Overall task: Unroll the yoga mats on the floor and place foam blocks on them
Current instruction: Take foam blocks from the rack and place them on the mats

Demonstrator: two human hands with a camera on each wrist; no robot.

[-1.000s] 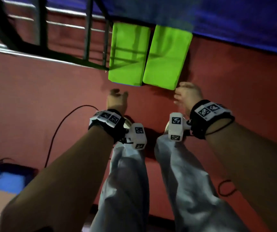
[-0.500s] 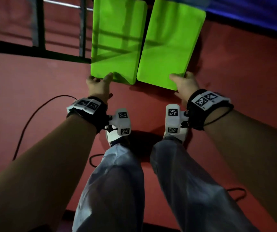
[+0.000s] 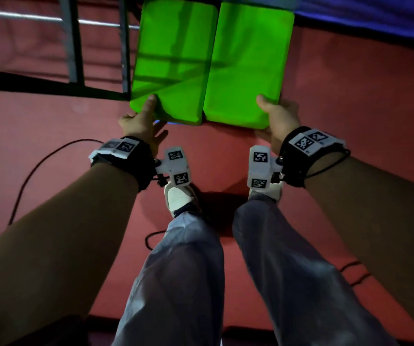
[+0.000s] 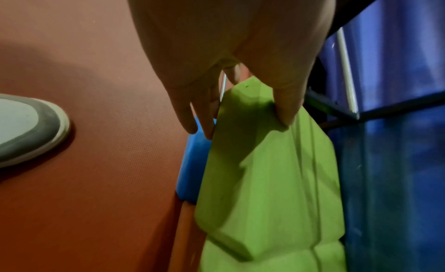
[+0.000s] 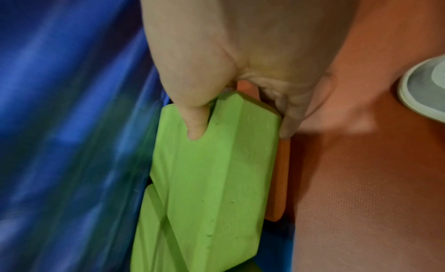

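Note:
Two bright green foam blocks lie side by side ahead of my feet, the left block [image 3: 173, 63] and the right block [image 3: 248, 63]. My left hand [image 3: 148, 113] grips the left block's near corner, thumb on top. In the left wrist view the left hand [image 4: 243, 124] has its fingers under the green block [image 4: 265, 181], above a blue block [image 4: 192, 162]. My right hand [image 3: 271, 113] grips the right block's near right corner. In the right wrist view the right hand [image 5: 240, 131] pinches the green block [image 5: 211, 181], which lies over an orange block [image 5: 279, 181].
I stand on a red mat [image 3: 51, 146]. A blue mat [image 3: 375, 16] lies beyond the blocks at the upper right. A black metal rack [image 3: 73, 46] stands at the upper left. Black cables [image 3: 26, 176] trail over the red mat beside my white shoes [image 3: 178, 198].
Both hands reached forward from in front of the blocks and took hold of their near corners, thumbs now on top. The blocks appear larger and closer in the head view.

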